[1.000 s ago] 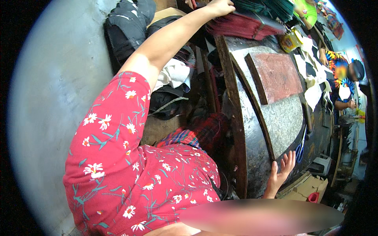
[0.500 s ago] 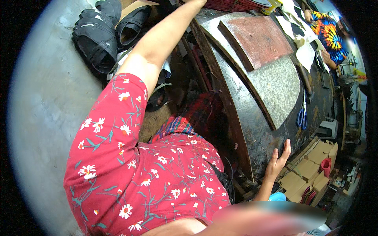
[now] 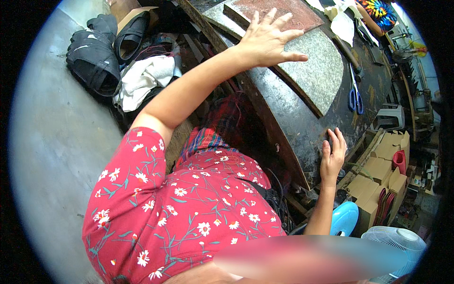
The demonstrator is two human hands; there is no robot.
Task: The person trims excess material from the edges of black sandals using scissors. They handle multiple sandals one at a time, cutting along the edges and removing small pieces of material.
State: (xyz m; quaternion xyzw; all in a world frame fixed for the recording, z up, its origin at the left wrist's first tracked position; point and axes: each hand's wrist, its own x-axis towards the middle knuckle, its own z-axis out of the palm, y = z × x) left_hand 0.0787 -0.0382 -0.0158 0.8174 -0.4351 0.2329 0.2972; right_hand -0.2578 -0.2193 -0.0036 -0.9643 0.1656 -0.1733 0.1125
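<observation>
The left hand [image 3: 273, 40], fingers spread, is over the red board [image 3: 305, 16]; the right hand [image 3: 334, 156], thumb and fingers apart, is near the front right corner of the bench [image 3: 302, 137].

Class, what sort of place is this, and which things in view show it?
Probably a small footwear workshop: black strapped shoes are bunched together at the left, and blue-handled scissors lie on a dark, worn worktable.
</observation>
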